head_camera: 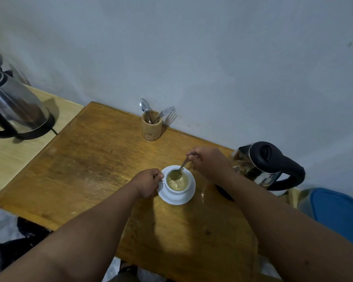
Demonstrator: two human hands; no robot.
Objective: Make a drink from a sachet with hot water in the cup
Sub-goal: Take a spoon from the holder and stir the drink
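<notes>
A white cup [186, 187] stands on a white saucer [179, 199] near the middle of the wooden table [94, 159]. The cup holds a pale yellowish drink with light clumps on its surface. My left hand [149, 185] grips the cup's handle at its left side. My right hand [206, 162] pinches the handle of a metal spoon [180, 169], whose bowl dips into the drink at the far side of the cup. A glass kettle with a black lid and handle [267, 165] stands just right of my right hand. No sachet is visible.
A wooden holder [151, 129] with a spoon and a fork stands at the table's far edge by the wall. A steel kettle [14, 106] sits on a lighter table at the left. A blue-lidded container [338, 212] is at the right. Dark bags lie on the floor at the lower left.
</notes>
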